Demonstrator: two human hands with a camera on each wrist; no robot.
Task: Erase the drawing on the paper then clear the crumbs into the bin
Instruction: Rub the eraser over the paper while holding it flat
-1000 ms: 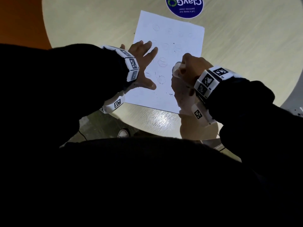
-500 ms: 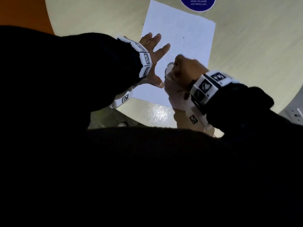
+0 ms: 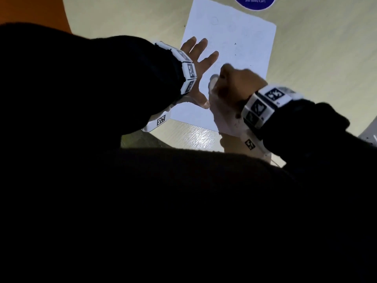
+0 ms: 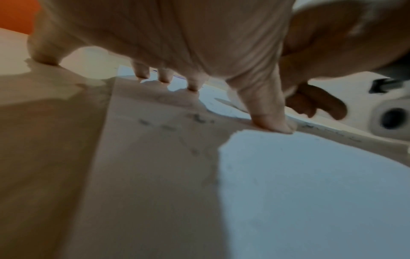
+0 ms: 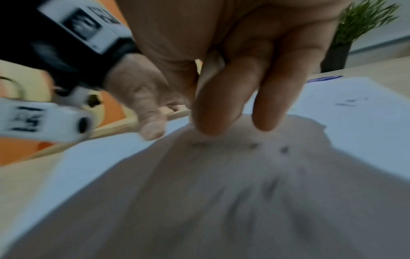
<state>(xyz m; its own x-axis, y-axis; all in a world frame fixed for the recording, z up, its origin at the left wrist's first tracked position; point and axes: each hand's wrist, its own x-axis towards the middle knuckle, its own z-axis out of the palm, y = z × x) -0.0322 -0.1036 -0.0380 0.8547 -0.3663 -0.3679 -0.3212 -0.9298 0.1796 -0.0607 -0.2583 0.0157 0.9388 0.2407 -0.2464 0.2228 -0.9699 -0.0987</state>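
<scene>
A white sheet of paper (image 3: 240,37) lies on the pale wooden table (image 3: 316,58), with a faint pencil circle near its far edge. My left hand (image 3: 201,64) lies on the sheet's left part with fingers spread, its thumb (image 4: 272,122) pressing the paper down. My right hand (image 3: 224,82) is curled round a white eraser (image 3: 213,81), whose tip meets the paper just right of the left thumb. In the right wrist view the fingers (image 5: 213,121) pinch the eraser (image 5: 210,70) low against the sheet. Dark eraser crumbs (image 5: 284,149) (image 4: 199,119) are scattered on the paper. No bin is in view.
A round blue sticker (image 3: 255,3) sits on the table beyond the paper. The table's curved near edge (image 3: 183,144) runs just below my hands, with orange floor (image 3: 30,9) at the left. A potted green plant (image 5: 355,26) stands far off.
My right hand with the eraser has shifted left across the paper, closer to the left thumb. The pencil circles near the hands no longer show. The left hand stays pressed on the sheet.
</scene>
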